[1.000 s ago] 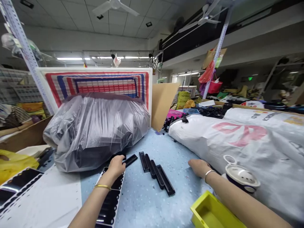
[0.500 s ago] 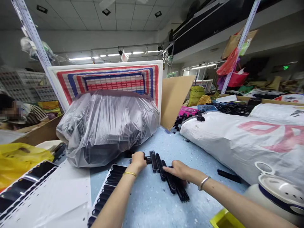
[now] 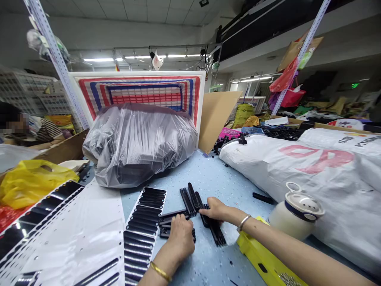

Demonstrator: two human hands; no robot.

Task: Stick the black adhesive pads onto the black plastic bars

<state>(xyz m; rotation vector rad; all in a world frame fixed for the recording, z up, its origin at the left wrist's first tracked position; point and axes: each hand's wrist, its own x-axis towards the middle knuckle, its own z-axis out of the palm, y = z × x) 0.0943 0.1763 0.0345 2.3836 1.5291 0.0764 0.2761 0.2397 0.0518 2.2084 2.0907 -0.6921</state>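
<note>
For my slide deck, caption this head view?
Both hands, left hand and right hand, gather black plastic strips on a blue table.

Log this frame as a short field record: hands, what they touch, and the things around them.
left hand: on black plastic strips lying flat on the blue table
right hand: on black comb-like strips
left of hands: white sheet of black strips
behind: grey plastic bag
right: white sack, white jug, yellow tray

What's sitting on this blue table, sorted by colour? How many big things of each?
Grey plastic bag: 1
White sack: 1
Yellow bag: 1
Yellow tray: 1
White jar: 1
Black strips under left hand and right hand: too overlapped to count
Total: 5
</note>
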